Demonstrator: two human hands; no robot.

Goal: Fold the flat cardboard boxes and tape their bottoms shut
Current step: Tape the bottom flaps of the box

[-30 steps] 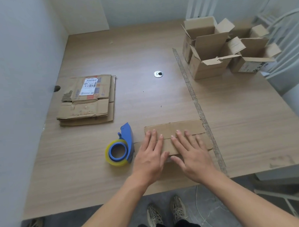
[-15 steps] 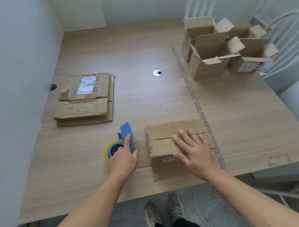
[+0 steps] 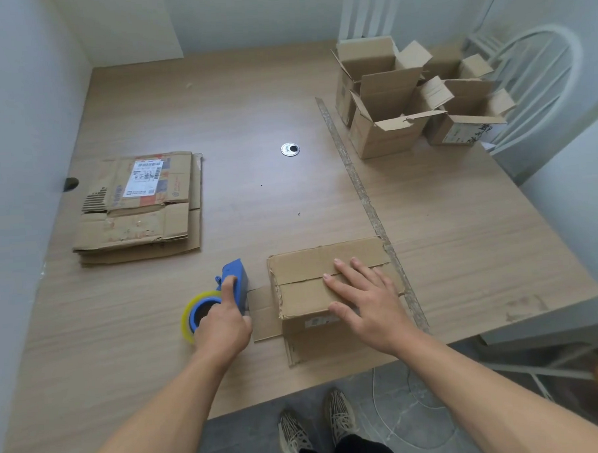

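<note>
A folded cardboard box (image 3: 307,280) stands bottom-up near the table's front edge, its two bottom flaps closed along a seam. My right hand (image 3: 366,298) presses flat on those flaps with straight, spread fingers. Left of the box lies a blue tape dispenser (image 3: 233,282) with a yellowish tape roll (image 3: 191,313). My left hand (image 3: 223,323) grips the dispenser, fingers curled round its handle, index finger along the blue body. A stack of flat cardboard boxes (image 3: 139,209) lies at the table's left.
Several folded open-topped boxes (image 3: 389,119) stand at the back right, by a white chair (image 3: 541,89). A metal cable grommet (image 3: 290,149) sits mid-table. A rough seam strip (image 3: 361,186) runs front to back. The wall (image 3: 19,135) borders the left side.
My left hand left the box, moved left and took hold of the tape dispenser. The right hand stayed pressing the closed flaps.
</note>
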